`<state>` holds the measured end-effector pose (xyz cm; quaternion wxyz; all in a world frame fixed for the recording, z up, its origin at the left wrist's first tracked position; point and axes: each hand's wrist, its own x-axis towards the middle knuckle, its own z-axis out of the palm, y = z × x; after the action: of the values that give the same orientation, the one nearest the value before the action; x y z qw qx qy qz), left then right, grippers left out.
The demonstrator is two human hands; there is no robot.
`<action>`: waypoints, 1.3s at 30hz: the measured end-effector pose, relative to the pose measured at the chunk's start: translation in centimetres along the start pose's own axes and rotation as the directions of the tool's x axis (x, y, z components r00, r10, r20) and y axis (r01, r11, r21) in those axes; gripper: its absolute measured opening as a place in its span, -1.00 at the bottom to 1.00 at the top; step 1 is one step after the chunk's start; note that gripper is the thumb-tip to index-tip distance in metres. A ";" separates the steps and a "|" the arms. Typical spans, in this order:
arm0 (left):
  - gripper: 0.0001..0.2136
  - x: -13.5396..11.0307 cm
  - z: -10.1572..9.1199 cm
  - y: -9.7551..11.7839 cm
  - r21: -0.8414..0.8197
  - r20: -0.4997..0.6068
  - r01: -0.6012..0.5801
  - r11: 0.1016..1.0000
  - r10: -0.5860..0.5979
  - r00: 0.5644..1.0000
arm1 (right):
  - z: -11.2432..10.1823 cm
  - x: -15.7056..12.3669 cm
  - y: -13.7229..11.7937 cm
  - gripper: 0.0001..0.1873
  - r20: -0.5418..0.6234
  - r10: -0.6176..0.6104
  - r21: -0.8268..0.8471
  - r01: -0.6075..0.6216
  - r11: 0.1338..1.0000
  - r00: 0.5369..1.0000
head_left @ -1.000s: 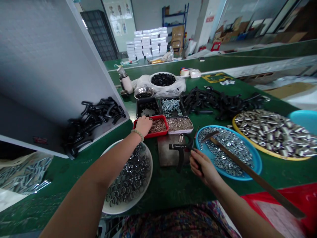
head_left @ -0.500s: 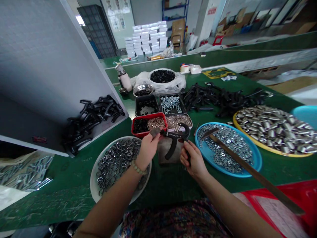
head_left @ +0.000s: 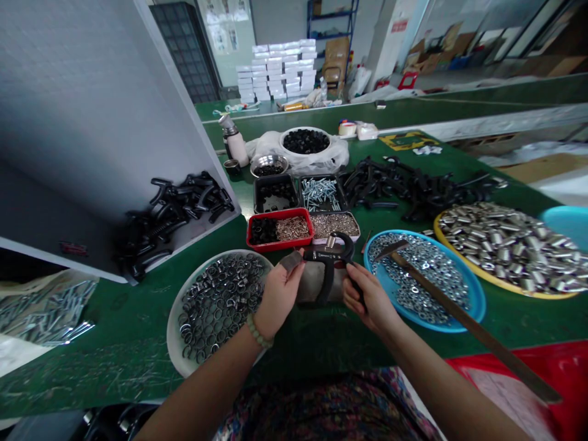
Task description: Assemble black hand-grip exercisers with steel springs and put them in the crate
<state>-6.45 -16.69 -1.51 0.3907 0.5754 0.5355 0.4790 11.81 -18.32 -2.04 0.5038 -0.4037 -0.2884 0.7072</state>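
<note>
Between my hands is a black hand-grip-like device (head_left: 327, 256) with curved arms, pale lettering and a small coil spring. My left hand (head_left: 278, 294) pinches its left end, thumb and fingers closed. A grey-brown wrap or piece (head_left: 290, 261) shows at the left fingertips; I cannot tell which. My right hand (head_left: 370, 297) is closed around the device's right-hand arm, its fingers curled. Below the device a flat metal block (head_left: 310, 282) rests on the green table, partly hidden.
A white basin of metal rings (head_left: 172, 324) stands left, a blue tray of nuts (head_left: 480, 300) right with a hammer (head_left: 441, 294) across it. Beyond are a red box (head_left: 280, 246), a yellow-rimmed tray of metal sleeves (head_left: 546, 294) and black handles (head_left: 413, 184). A grey bin (head_left: 184, 110) rises left.
The device and both hands have shifted slightly right and down in the view, and the whole scene has moved a little with the camera. Both hands keep their hold.
</note>
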 end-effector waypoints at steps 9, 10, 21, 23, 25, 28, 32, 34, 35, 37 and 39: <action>-0.77 0.0 -1.6 0.2 -0.068 -0.065 0.123 0.990 -0.127 0.990 | 0.9 -0.5 -0.5 -0.71 0.075 0.059 -0.041 -0.056 0.998 0.995; -0.77 -0.1 -1.6 0.2 -0.037 -0.069 0.113 0.993 -0.115 0.991 | 1.1 -0.5 -0.1 -0.71 0.073 0.055 -0.034 -0.053 0.998 0.996; -0.74 -2.1 -2.1 -1.4 0.229 0.135 0.075 0.970 -0.108 0.985 | 1.0 -2.8 -4.4 -0.62 0.158 -0.330 -0.926 0.256 0.279 0.931; -0.73 -3.2 -2.8 -1.0 0.219 0.152 0.100 0.971 -0.135 0.979 | 0.3 -3.5 -4.9 -0.58 0.199 -0.366 -0.969 0.238 0.066 0.909; -0.74 -4.8 -2.3 -0.7 0.201 0.294 0.113 0.973 -0.170 0.940 | 0.0 -3.7 -4.3 -0.62 0.185 -0.258 -0.983 0.180 -0.045 0.948; -0.73 -7.2 0.0 -0.8 0.176 0.362 0.079 0.981 -0.139 0.922 | 1.4 -3.4 -2.6 -0.69 0.232 -0.085 -0.972 0.235 0.031 0.969; -0.65 -7.5 -2.2 -1.2 0.255 0.035 0.119 0.960 -0.132 0.991 | 5.5 -0.6 -2.0 -0.61 0.531 0.019 -0.808 0.500 0.311 0.847; -0.59 -7.0 -8.1 -2.0 0.329 -0.161 0.198 0.923 -0.152 0.975 | 6.5 3.5 -3.2 -0.61 0.545 0.082 -0.827 0.518 0.218 0.835; -0.58 -6.9 -12.0 -2.6 0.370 -0.242 0.248 0.895 -0.165 0.956 | 6.5 6.3 -4.2 -0.63 0.447 0.026 -0.894 0.445 0.056 0.894; -0.62 -7.5 -20.1 -4.2 0.640 -0.387 0.343 0.687 -0.098 0.917 | 5.6 12.6 -6.5 -0.63 0.260 -0.124 -0.949 0.229 -0.217 0.958; -0.70 -8.8 -26.7 -5.8 0.771 -0.388 0.355 0.529 -0.052 0.920 | 4.1 18.5 -8.4 -0.67 0.191 -0.141 -0.947 0.144 -0.287 0.971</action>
<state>-33.44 -26.36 -1.97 0.0354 0.5378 0.8168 0.2058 9.27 1.93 1.69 0.0650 -0.6055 -0.7818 0.1337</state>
